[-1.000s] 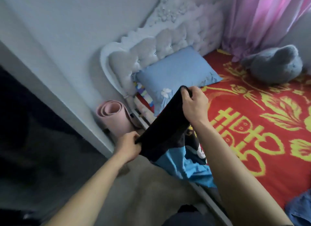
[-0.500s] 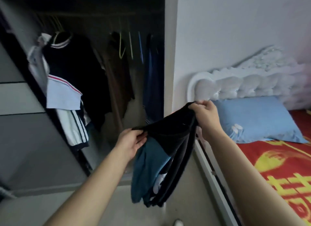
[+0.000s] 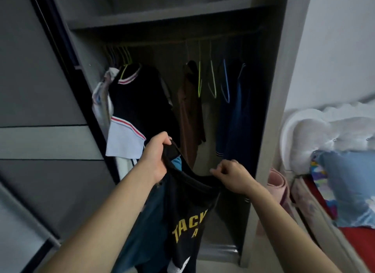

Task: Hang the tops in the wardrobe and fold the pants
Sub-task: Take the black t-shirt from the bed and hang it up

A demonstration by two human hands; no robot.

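- What changed: a second ago the view faced the bed [image 3: 357,242], with the top held over its red cover. Now the open wardrobe [image 3: 182,18] fills the middle of the frame and the top hangs right in front of it. I judge the carry done and the hanging step next. No hanger is in the top yet.
- Far left: the sliding door [image 3: 40,110] stands pushed aside, so the rail inside looks reachable.
- Left of centre: a dark shirt [image 3: 140,102] with a striped collar already hangs on a yellow-green hanger.
- Centre: the left hand [image 3: 156,157] has its fingers curled tight round one end of the top's black neckband. It is now the higher hand, where a second ago it was the lower.
- Lower centre: the top [image 3: 188,211], black with yellow letters and teal parts, hangs slack from both hands. Its hem runs out of the bottom of the frame.
- Upper centre: bare hangers [image 3: 212,79] hang on the rail between a brown garment [image 3: 190,114] and a blue garment [image 3: 237,120], well above the hands. One of them would likely serve next.
- Right of centre: the right hand [image 3: 233,175] has its fingers curled narrow at the neckband's other end. It appears to pinch the band, though the contact is partly hidden under the palm.
- Right edge: a pink roll [image 3: 278,187], the headboard [image 3: 324,130] and a pillow [image 3: 349,187] sit just beside the wardrobe's side wall.
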